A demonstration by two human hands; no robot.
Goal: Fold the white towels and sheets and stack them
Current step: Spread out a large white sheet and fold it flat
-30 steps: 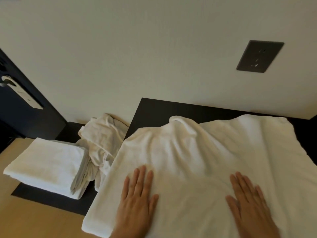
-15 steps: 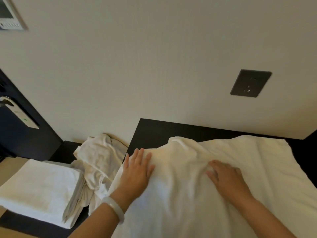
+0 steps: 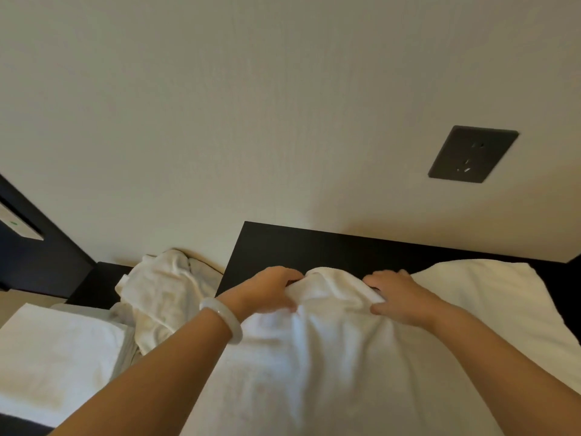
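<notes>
A large white towel (image 3: 345,357) lies spread over a black table (image 3: 283,250). Its far edge is bunched into a hump at the middle. My left hand (image 3: 267,291) grips the left side of that hump, fingers curled over the far edge. My right hand (image 3: 399,294) grips the right side of the hump, about a hand's width away. A stack of folded white towels (image 3: 53,357) sits at the lower left. A crumpled white cloth (image 3: 163,294) lies between the stack and the table.
A cream wall rises right behind the table, with a dark socket plate (image 3: 471,155) on it. A black panel (image 3: 37,256) with a white tag stands at the left. A pale bracelet (image 3: 223,319) is on my left wrist.
Both hands slid from flat on the towel near me to its far edge and now grip the bunched fold. The view tilted upward.
</notes>
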